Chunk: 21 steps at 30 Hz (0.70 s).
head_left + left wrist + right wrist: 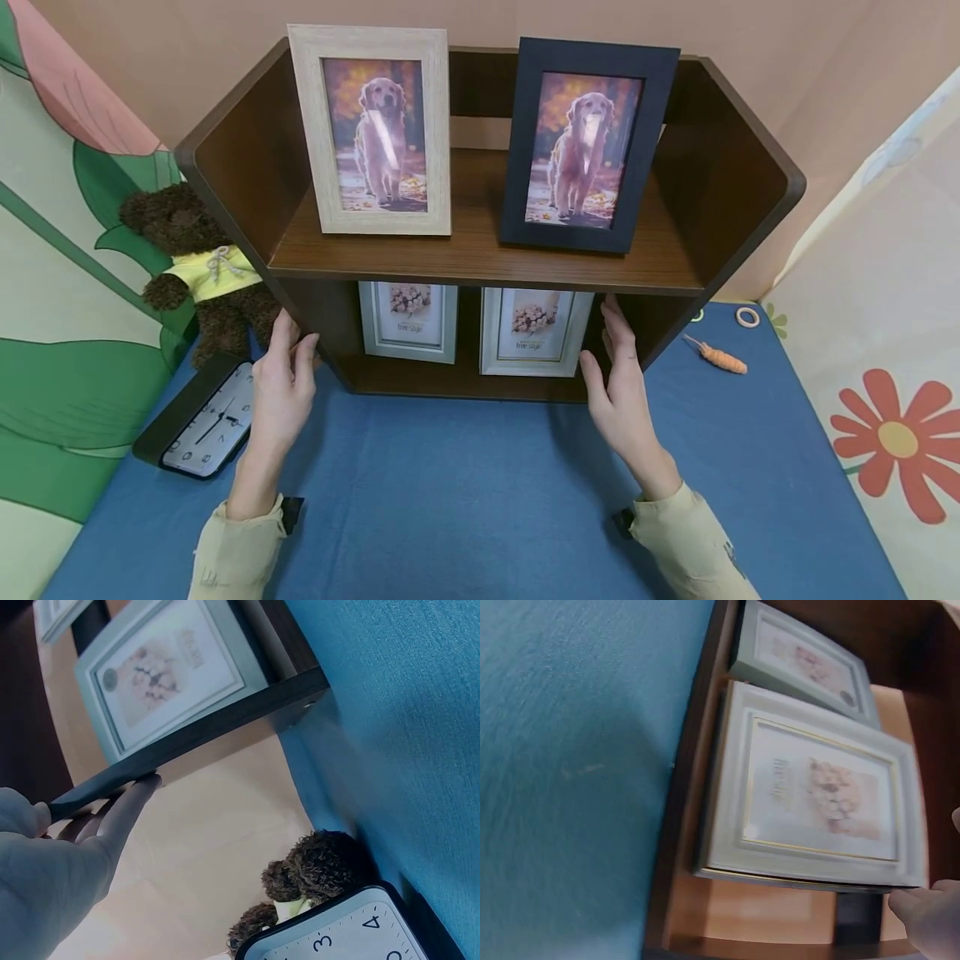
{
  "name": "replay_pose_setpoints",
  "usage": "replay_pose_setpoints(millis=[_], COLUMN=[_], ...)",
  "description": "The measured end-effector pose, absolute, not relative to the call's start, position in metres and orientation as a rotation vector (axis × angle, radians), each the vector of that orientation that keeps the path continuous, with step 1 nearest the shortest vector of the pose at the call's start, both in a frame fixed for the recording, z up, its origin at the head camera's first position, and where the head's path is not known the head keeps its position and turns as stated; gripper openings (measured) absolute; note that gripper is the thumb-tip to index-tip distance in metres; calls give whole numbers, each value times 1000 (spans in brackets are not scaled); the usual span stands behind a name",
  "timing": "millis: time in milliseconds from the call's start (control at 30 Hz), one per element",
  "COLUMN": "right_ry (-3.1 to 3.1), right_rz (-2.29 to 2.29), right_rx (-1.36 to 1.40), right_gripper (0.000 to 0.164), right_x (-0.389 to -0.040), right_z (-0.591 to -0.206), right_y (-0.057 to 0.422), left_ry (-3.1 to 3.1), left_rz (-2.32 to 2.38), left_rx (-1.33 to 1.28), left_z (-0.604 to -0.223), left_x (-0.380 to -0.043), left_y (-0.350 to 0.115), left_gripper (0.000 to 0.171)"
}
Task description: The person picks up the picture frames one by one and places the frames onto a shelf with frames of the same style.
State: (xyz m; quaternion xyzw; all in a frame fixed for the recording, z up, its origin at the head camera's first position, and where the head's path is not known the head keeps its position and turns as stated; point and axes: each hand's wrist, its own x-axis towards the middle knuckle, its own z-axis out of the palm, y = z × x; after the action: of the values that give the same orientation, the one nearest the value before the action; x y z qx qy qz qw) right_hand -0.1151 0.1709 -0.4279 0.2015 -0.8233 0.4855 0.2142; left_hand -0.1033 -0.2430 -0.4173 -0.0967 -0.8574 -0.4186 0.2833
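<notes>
A dark brown two-tier shelf (pixel 476 200) stands on a blue-covered table. My left hand (pixel 281 387) grips the edge of its left side panel (pixel 217 724), thumb on one face and fingers on the other. On the lower tier are a grey-green picture frame (pixel 450 325) at left and a white picture frame with a thin gold line (pixel 817 791) at right. My right hand (pixel 621 396) reaches into the lower tier, its fingertips (pixel 905 900) at the white frame's outer edge. Above stand a cream picture frame (pixel 311 125) and a navy picture frame (pixel 517 150), both with dog photos.
At left, a brown teddy bear (pixel 217 271) in a yellow top leans by the shelf. A tilted black-cased clock (pixel 217 417) lies before it. A small orange carrot-like item (pixel 722 359) and a ring (pixel 747 317) lie on the table (pixel 450 500) at right.
</notes>
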Motion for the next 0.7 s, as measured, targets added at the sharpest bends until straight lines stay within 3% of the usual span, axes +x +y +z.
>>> replay_pose_setpoints(millis=[700], right_ry=[-2303], right_rz=[1271], right_rx=[660], right_gripper=[71], right_x=[-65], right_z=[-388], right_y=[190], left_ry=[-2306], left_rz=[-1152], left_rx=[-277], left_z=[-417], left_x=[-105], left_y=[-243], left_gripper=[60])
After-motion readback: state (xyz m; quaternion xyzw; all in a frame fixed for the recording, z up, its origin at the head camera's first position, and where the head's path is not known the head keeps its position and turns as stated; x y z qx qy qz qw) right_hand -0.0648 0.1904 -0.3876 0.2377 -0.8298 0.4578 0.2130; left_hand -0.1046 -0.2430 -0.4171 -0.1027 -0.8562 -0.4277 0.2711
